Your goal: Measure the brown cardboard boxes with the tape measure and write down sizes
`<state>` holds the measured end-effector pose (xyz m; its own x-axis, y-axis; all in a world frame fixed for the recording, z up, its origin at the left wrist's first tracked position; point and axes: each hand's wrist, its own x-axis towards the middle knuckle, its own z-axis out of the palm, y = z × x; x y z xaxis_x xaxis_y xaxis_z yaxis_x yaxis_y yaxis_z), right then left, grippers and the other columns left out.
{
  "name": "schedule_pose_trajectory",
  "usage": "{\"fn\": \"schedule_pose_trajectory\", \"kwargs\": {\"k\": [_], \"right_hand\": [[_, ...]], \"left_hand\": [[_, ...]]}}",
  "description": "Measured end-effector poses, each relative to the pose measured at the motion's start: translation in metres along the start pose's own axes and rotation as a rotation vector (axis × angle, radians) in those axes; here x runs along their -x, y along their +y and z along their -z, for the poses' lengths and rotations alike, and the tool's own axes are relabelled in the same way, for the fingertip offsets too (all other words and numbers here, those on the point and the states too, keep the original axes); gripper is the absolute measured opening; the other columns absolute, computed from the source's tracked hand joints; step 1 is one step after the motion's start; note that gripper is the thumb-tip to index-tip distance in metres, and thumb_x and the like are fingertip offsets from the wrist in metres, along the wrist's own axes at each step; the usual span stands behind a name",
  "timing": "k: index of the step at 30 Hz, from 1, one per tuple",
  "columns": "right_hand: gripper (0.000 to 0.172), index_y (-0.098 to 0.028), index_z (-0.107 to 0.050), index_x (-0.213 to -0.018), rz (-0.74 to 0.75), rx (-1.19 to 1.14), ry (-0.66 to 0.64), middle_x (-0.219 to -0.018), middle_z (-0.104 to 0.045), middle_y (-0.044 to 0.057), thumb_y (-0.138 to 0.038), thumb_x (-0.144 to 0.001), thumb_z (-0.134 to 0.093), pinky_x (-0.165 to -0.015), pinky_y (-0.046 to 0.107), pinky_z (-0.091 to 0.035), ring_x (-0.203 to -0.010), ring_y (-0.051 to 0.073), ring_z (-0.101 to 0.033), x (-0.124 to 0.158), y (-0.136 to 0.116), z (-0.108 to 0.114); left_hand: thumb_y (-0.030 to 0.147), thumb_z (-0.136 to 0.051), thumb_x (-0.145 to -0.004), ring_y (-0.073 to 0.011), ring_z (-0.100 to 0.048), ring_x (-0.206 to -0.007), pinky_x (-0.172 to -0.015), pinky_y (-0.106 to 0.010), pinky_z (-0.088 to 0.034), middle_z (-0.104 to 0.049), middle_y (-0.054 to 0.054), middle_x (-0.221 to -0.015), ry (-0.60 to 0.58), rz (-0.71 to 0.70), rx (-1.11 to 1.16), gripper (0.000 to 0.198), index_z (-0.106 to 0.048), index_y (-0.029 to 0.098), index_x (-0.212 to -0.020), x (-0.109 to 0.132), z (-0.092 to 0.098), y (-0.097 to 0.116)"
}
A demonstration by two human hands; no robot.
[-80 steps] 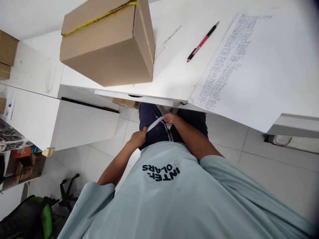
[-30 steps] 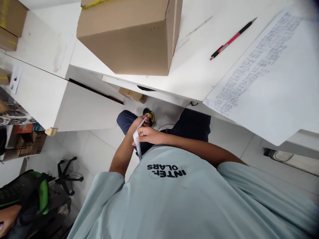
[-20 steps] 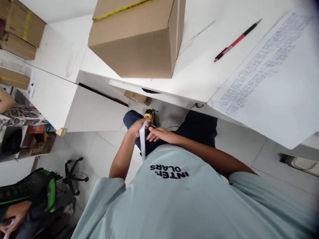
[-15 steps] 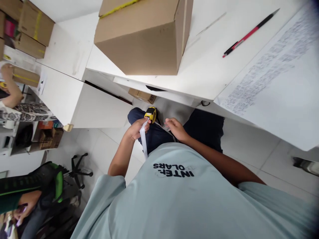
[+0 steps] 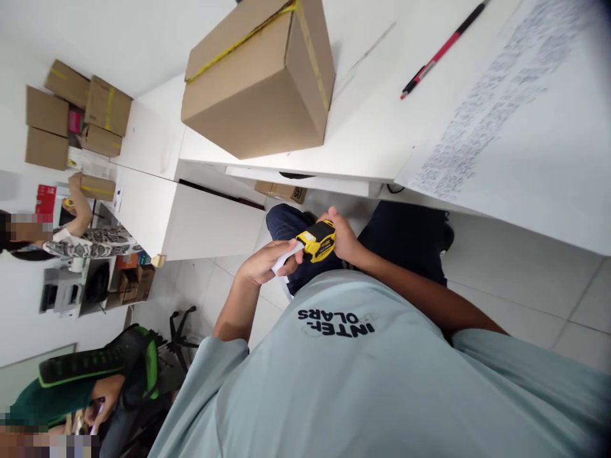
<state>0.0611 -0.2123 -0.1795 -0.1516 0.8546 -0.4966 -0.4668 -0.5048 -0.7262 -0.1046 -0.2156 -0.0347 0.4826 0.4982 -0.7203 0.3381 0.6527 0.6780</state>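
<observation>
A yellow and black tape measure [image 5: 318, 241] is between my two hands, in front of my shirt and above my lap. My right hand [image 5: 344, 236] is closed round the right side of its case. With my left hand [image 5: 271, 261] I pinch a white strip, seemingly the tape blade [image 5: 287, 256], close to the case's mouth. The strip's lower end is mostly hidden behind my left hand and shirt.
A taped cardboard box [image 5: 258, 95] stands on the white table [image 5: 363, 133] ahead. To its right lie a red and black pen [image 5: 442, 52] and a written-on paper sheet [image 5: 534, 140]. Two other people are at the left, one near an office chair [image 5: 151, 362].
My right hand has come to the tape measure and closed on its case. The tape measure has moved right and tilted. The view has shifted, showing more of the left side.
</observation>
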Motion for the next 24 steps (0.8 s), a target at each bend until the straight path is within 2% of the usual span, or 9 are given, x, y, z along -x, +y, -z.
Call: {"fn": "schedule_pose_trajectory", "kwargs": {"k": [3,6,9,12,15,17,21,22,24], "right_hand": [[0.074,-0.024,-0.054,-0.06,0.251,-0.012,0.045,-0.06,-0.052,0.001,-0.092,-0.087,-0.047,-0.061,0.029,-0.047,-0.061,0.016,-0.052,0.013,-0.01,0.01],[0.07,-0.023,-0.06,-0.063,0.391,0.028,0.021,-0.059,-0.053,0.001,-0.088,-0.086,-0.056,-0.055,0.029,-0.043,-0.057,0.014,-0.05,0.034,-0.026,0.022],[0.062,-0.022,-0.068,-0.068,0.59,0.162,-0.031,-0.063,-0.063,0.003,-0.073,-0.099,-0.052,-0.055,0.029,-0.043,-0.059,0.015,-0.057,0.059,-0.045,0.032],[0.049,-0.022,-0.072,-0.074,0.85,0.268,-0.113,-0.067,-0.07,0.004,-0.053,-0.106,-0.052,-0.056,0.029,-0.048,-0.06,0.016,-0.065,0.074,-0.068,0.038],[0.036,-0.023,-0.073,-0.083,1.097,0.307,-0.22,-0.071,-0.073,0.003,-0.039,-0.107,-0.053,-0.057,0.029,-0.054,-0.062,0.016,-0.07,0.081,-0.101,0.042],[0.031,-0.024,-0.073,-0.089,1.263,0.419,-0.281,-0.072,-0.073,0.003,-0.037,-0.107,-0.052,-0.062,0.029,-0.058,-0.067,0.017,-0.073,0.089,-0.129,0.043],[0.03,-0.027,-0.074,-0.097,1.518,0.823,-0.336,-0.077,-0.077,0.005,-0.04,-0.108,-0.049,-0.069,0.031,-0.061,-0.074,0.018,-0.075,0.119,-0.184,0.04],[0.033,-0.027,-0.075,-0.098,1.561,0.918,-0.333,-0.079,-0.077,0.006,-0.041,-0.109,-0.047,-0.07,0.032,-0.061,-0.075,0.018,-0.075,0.128,-0.194,0.04],[0.039,-0.027,-0.076,-0.099,1.569,1.04,-0.241,-0.082,-0.079,0.007,-0.048,-0.11,-0.044,-0.074,0.034,-0.062,-0.079,0.019,-0.077,0.146,-0.208,0.043]], "left_hand": [[0.075,-0.061,-0.093,-0.0102,-0.041,-0.043,-0.047,-0.024,-0.03,-0.051,0.002,-0.045,-0.089,0.049,-0.104,0.061,-0.07,0.015,-0.084,-0.003,0.003,0.005],[0.08,-0.063,-0.09,-0.0099,-0.043,-0.047,-0.049,-0.024,-0.033,-0.054,0.003,-0.053,-0.035,0.016,-0.206,0.065,-0.07,0.015,-0.089,0.0,0.009,0.009],[0.08,-0.067,-0.088,-0.011,-0.05,-0.058,-0.06,-0.024,-0.042,-0.057,0.002,-0.062,-0.026,-0.073,-0.308,0.066,-0.072,0.015,-0.097,0.012,0.016,0.011],[0.077,-0.069,-0.09,-0.0164,-0.063,-0.08,-0.077,-0.028,-0.05,-0.07,-0.006,-0.086,-0.127,-0.124,-0.381,0.065,-0.073,0.015,-0.11,0.027,0.019,0.009],[0.071,-0.073,-0.091,-0.0201,-0.066,-0.097,-0.09,-0.032,-0.052,-0.073,-0.01,-0.106,-0.206,-0.168,-0.48,0.057,-0.074,0.016,-0.11,0.038,0.02,0.004],[0.067,-0.077,-0.089,-0.0194,-0.066,-0.097,-0.091,-0.031,-0.052,-0.073,-0.009,-0.108,-0.214,-0.174,-0.527,0.053,-0.074,0.017,-0.108,0.042,0.018,0.001],[0.063,-0.08,-0.088,-0.0187,-0.066,-0.096,-0.087,-0.029,-0.053,-0.072,-0.007,-0.107,-0.235,-0.18,-0.562,0.051,-0.072,0.018,-0.111,0.044,0.019,0.001],[0.062,-0.078,-0.09,-0.0189,-0.066,-0.097,-0.087,-0.029,-0.053,-0.072,-0.007,-0.108,-0.255,-0.193,-0.584,0.049,-0.072,0.018,-0.111,0.043,0.02,0.002],[0.059,-0.076,-0.093,-0.0187,-0.066,-0.098,-0.088,-0.028,-0.052,-0.072,-0.007,-0.108,-0.288,-0.226,-0.634,0.044,-0.072,0.019,-0.11,0.041,0.023,0.003]]}}
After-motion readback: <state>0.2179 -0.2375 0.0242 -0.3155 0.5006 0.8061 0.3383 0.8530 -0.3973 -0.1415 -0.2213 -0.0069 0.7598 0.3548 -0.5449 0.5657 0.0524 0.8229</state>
